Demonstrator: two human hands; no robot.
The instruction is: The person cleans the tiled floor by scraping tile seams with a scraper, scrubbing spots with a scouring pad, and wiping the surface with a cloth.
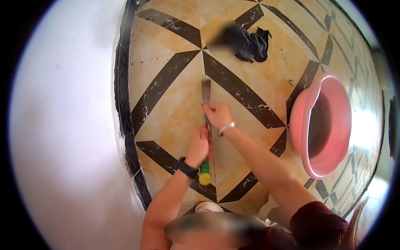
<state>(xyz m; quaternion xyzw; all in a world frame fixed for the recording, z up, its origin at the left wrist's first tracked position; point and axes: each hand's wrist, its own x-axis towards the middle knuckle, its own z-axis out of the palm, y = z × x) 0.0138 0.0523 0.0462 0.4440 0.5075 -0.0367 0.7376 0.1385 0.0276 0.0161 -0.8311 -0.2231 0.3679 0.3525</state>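
A chisel with a flat metal blade and a green handle ending in yellow runs almost straight away from me over the tiled floor. My left hand, with a black watch at the wrist, is closed around its handle. Farther forward, the fingers of my right hand are closed on the blade's shank; a light bracelet circles that wrist. The blade's tip lies along a thin joint between tiles. Whether it touches the floor I cannot tell.
A pink basin with dark contents stands to the right. Ahead lies a crumpled dark cloth, partly blurred. Along the left runs a white wall with black skirting. A light shoe shows below my hands.
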